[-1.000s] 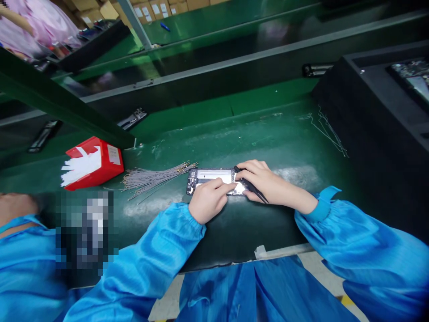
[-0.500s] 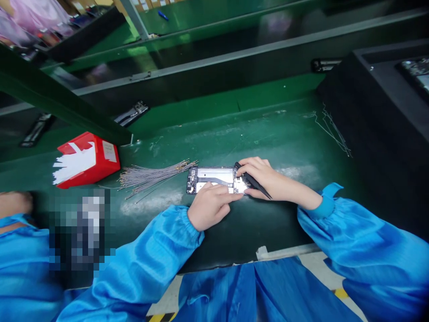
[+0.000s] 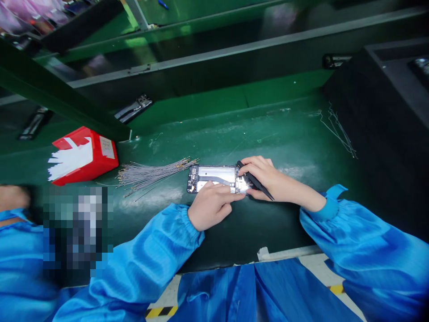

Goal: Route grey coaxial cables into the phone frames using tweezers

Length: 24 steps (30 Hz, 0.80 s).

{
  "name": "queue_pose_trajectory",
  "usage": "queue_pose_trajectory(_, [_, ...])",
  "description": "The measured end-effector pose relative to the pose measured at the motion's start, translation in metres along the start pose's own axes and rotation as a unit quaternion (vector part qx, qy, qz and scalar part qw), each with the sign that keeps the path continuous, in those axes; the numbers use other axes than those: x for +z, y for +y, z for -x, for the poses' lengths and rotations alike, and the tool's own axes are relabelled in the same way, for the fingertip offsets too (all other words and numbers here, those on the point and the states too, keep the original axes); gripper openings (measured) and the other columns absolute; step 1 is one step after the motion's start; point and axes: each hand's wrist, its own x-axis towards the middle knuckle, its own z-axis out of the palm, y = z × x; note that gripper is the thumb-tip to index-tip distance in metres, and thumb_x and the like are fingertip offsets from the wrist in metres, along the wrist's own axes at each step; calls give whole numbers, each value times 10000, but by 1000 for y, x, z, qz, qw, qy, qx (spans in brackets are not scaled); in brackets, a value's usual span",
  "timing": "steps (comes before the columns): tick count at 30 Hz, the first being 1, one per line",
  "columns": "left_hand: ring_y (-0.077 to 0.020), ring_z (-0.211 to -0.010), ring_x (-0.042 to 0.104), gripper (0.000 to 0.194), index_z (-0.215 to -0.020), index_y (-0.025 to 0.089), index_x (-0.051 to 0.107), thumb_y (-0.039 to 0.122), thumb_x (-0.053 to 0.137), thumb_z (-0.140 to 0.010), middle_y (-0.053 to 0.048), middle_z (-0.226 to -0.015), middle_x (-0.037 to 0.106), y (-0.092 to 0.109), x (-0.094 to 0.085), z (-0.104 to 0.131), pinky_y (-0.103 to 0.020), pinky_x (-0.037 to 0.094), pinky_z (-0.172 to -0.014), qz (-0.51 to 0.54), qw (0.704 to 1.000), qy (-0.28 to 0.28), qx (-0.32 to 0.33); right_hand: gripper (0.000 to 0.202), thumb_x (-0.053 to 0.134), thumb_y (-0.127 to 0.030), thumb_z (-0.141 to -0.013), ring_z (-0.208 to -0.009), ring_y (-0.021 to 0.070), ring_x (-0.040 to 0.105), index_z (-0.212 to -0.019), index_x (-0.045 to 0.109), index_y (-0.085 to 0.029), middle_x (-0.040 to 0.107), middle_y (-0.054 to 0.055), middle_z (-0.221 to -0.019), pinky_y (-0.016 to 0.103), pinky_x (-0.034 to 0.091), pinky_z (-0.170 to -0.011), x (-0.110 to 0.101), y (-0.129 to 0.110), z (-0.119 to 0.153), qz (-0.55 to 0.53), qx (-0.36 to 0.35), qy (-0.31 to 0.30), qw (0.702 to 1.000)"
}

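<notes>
An opened phone (image 3: 217, 172), its silver inside and circuit board showing, lies flat on the green bench. My left hand (image 3: 212, 203) rests over the phone's near edge. Its index finger stretches right along that edge to the board end; the thumb sits apart from the phone, and the other fingers are partly hidden. At the right end, my right hand (image 3: 263, 179) has black tweezers (image 3: 259, 182) held in its grip, slanting down to the right under the palm. Its fingertips touch the phone's board end. A bundle of thin grey cables (image 3: 150, 175) lies left of the phone.
A red bin (image 3: 105, 156) with white strips stands left, beside a green post (image 3: 67, 94). Loose wires (image 3: 338, 129) lie near a black box (image 3: 375, 98) at right. Behind are more opened phones (image 3: 136, 107). A co-worker's blue sleeve (image 3: 23, 259) is at far left.
The view has shifted slightly. Both hands, the phone and the tweezers keep nearly the same arrangement.
</notes>
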Motion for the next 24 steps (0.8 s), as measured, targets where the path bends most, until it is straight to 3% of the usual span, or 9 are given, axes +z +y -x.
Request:
queue_pose_trajectory(10, [-157, -718, 485, 425, -1123, 268, 566, 104, 418, -760, -5, -750, 551, 5, 2, 0, -294, 338, -680, -73, 997, 2, 5, 338, 519, -306, -695, -872, 256, 392, -1003, 447, -188, 439, 114, -1022, 342, 311, -678, 2, -4, -15, 57, 23, -33, 998])
queue_pose_trajectory(15, [-167, -713, 460, 395, -1130, 248, 566, 124, 423, -783, -22, -743, 530, -5, 2, 3, -294, 378, -673, -104, 993, 19, 52, 360, 521, -233, -669, -913, 261, 386, -1016, 429, -196, 425, 111, -1056, 360, 324, -717, 1, -3, -12, 40, 23, -36, 998])
queue_pose_trajectory(20, [-149, -685, 443, 369, -1082, 204, 605, 121, 353, -826, -31, -714, 516, -24, 2, 2, -258, 407, -657, -32, 991, 64, 117, 368, 538, -211, -682, -972, 270, 378, -1027, 410, -201, 418, 113, -1084, 384, 330, -772, -1, 0, -9, 30, 15, -33, 999])
queue_pose_trajectory(24, [-130, -680, 454, 369, -1001, 207, 646, 117, 331, -832, -23, -683, 491, -32, 2, 0, -226, 405, -641, 16, 988, 83, 130, 380, 562, -234, -691, -975, 265, 385, -1036, 404, -208, 415, 107, -1096, 384, 333, -784, 0, 1, -8, 30, 17, -34, 999])
